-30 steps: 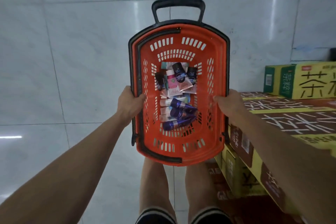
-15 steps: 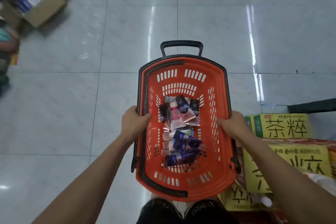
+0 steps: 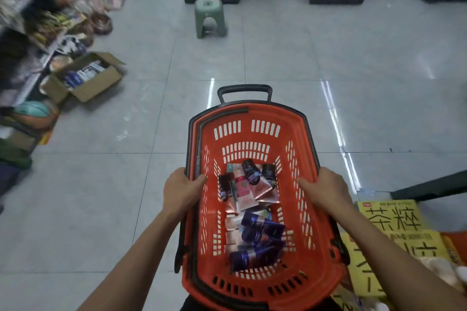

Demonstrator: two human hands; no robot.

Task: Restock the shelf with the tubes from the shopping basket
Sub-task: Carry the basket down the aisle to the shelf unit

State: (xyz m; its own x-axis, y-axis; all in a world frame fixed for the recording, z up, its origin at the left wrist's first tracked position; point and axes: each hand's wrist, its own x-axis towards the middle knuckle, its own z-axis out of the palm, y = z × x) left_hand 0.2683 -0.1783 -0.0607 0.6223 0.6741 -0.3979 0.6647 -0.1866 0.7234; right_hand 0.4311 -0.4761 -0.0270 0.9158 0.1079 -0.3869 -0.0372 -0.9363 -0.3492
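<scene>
Between my two hands, tubes (image 3: 249,212) lie heaped on the floor of the orange shopping basket (image 3: 255,285). My left hand (image 3: 180,190) curls shut over the left rim, thumb inside. My right hand (image 3: 326,188) clamps the right rim likewise. Beyond my fingertips stands a green stool (image 3: 209,17); yellow cartons (image 3: 394,240) sit just right of my right wrist.

**Colours in the shop**

The slotted plastic shopping basket (image 3: 255,139) is orange-red with a black rim. Inside lie dark blue tubes (image 3: 262,225) and pink ones (image 3: 243,190). At 12 o'clock stands a green plastic stool (image 3: 209,16). Yellow cardboard boxes (image 3: 391,217) carry black writing.
</scene>
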